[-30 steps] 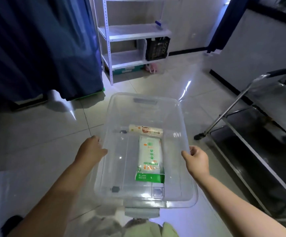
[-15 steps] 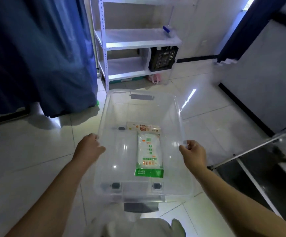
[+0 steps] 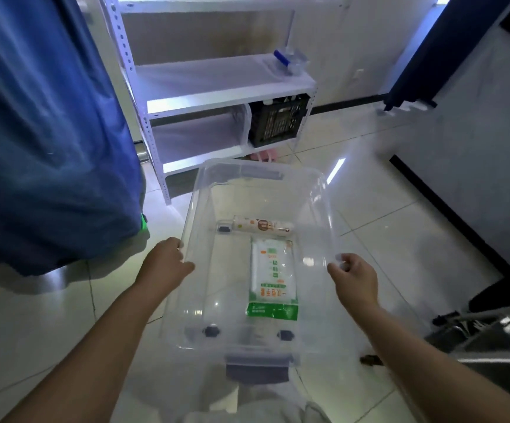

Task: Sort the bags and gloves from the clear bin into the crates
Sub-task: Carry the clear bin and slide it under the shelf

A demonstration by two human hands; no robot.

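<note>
I carry the clear bin (image 3: pixel 321 190) in front of me above the tiled floor. My left hand (image 3: pixel 166 264) grips its left rim and my right hand (image 3: pixel 354 277) grips its right rim. Inside lie a flat white and green packet (image 3: pixel 273 279) along the bottom and a slim cream roll (image 3: pixel 263 225) across the far end. A black crate (image 3: pixel 278 122) sits on the lower right shelf of the white rack ahead, with a white crate (image 3: pixel 202 132) beside it on the left.
The white metal rack (image 3: pixel 217 83) stands straight ahead against the wall. A blue curtain (image 3: pixel 43 132) hangs at the left. A metal cart (image 3: pixel 492 328) is at the lower right, and a white counter wall (image 3: pixel 476 148) runs along the right. Pink items (image 3: pixel 266 154) lie under the rack.
I have turned left and walked toward the rack with the bin in both hands. The rack looks larger and nearer, and the metal cart has slid off to the lower right.
</note>
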